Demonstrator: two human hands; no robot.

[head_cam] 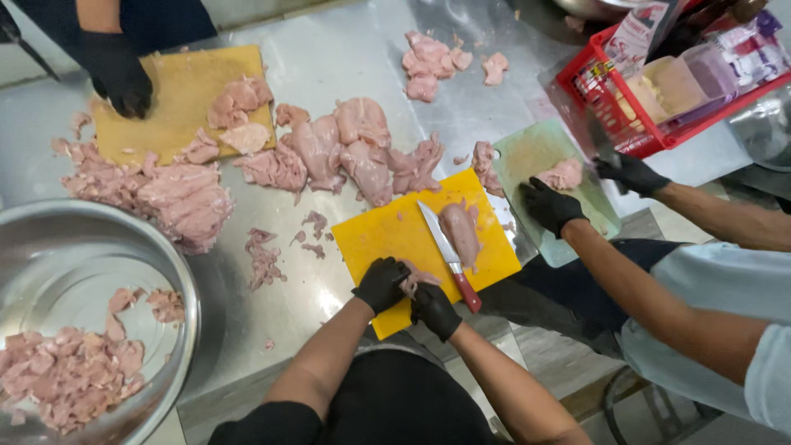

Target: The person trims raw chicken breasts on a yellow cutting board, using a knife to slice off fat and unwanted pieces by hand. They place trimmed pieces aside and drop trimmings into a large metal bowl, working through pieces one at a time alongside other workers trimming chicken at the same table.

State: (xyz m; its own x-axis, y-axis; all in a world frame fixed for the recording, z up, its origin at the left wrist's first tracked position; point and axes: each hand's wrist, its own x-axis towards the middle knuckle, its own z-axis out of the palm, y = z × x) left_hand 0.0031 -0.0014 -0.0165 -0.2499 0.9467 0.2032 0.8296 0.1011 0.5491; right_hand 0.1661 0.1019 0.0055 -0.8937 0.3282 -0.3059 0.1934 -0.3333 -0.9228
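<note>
My left hand (381,283) and my right hand (434,310), both in black gloves, meet at the near edge of a yellow cutting board (387,231). Between them they pinch a small pink strip of raw chicken (414,278). A larger raw chicken piece (461,233) lies on the board's middle. Beside it rests a knife (447,254) with a red handle, blade pointing away from me; neither hand touches it.
A large steel bowl (177,280) holding cut chicken sits at the left. Raw chicken heaps (346,152) cover the steel table. A co-worker's gloved hands (550,206) work on a green board (527,152) at right; another gloved hand (117,72) rests on a tan board. A red basket (614,111) stands far right.
</note>
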